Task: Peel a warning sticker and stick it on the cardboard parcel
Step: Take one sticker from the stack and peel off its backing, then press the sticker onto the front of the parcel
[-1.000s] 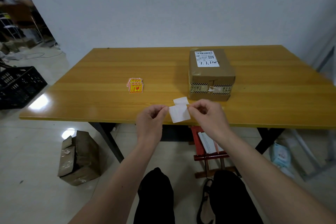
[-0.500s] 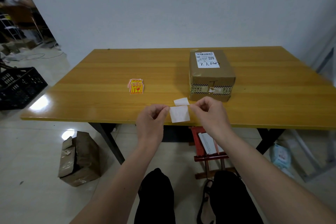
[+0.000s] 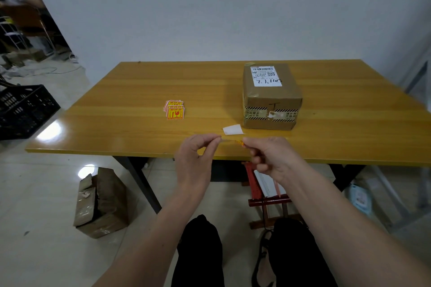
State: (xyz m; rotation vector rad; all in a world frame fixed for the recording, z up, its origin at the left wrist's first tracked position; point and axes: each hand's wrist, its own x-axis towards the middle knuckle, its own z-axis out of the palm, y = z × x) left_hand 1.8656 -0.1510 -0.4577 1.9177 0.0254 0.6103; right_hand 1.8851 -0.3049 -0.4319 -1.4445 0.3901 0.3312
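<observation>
A: Peeling is the step in hand, I think. The left hand (image 3: 194,158) and the right hand (image 3: 270,156) are close together over the near edge of the table (image 3: 140,91). Between their fingertips a warning sticker (image 3: 233,141) is stretched almost edge-on, so I see only a pale strip and a small orange-yellow bit at the right fingers.

B: How do the hands hold it?

A: Both are closed in a pinch, thumb against forefinger. The left one pinches the pale end, which is probably the backing; the right one pinches the coloured end. Whether the sticker is already fully free, I cannot tell.

B: And the cardboard parcel?

A: The cardboard parcel (image 3: 271,100) stands towards the far right part of the table, well apart from the hands, with a shipping label (image 3: 265,76) on its top. A white backing paper (image 3: 232,129) lies just beside its near left corner. The stack of warning stickers (image 3: 174,110) is left of the middle.

B: So what does the next move need?

A: In my judgement: finish the separation, keep the glue side off the fingers, then carry the sticker to a bare brown face of the parcel, not over the label, and press it flat.
</observation>
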